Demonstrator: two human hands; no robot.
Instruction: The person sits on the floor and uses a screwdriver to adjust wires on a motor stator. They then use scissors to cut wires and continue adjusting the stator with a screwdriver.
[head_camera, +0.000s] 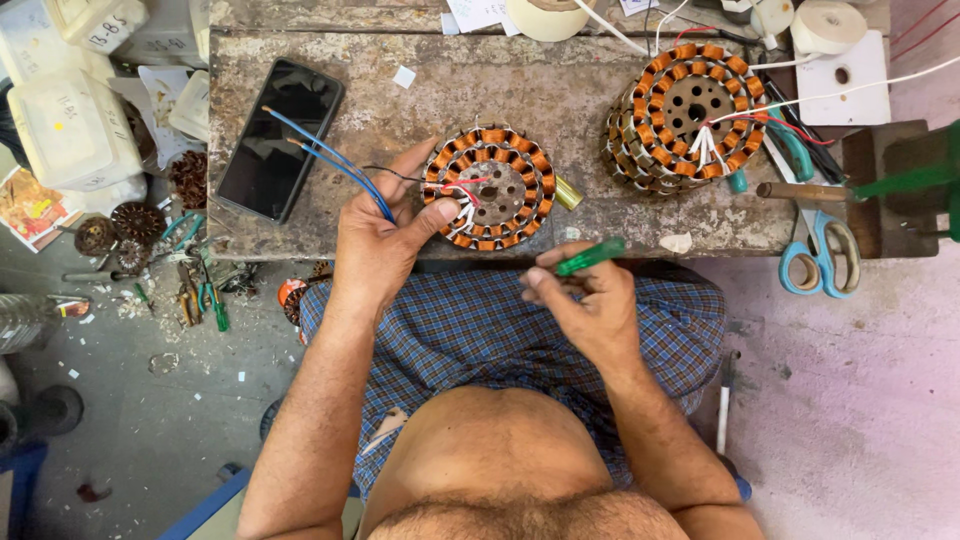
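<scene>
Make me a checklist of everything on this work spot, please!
Surface: worn stone bench, stained.
Job's things: copper-wound stator near the bench edge; blue wires; green tool.
Clutter: stator stack, phone, scissors, tape rolls, white tubs.
Fingers: left hand pinches the blue wires; right hand grips the green tool.
Cables: red and white leads on the stator.
Surroundings: floor littered with pliers and scraps.

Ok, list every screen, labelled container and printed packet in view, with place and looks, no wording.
Smartphone: bench, left of the left hand; black rectangle, screen dark.
Plastic containers: far left; whitish boxes with handwritten marks.
Printed packet: left edge, below the containers; flat, orange and red.
</scene>
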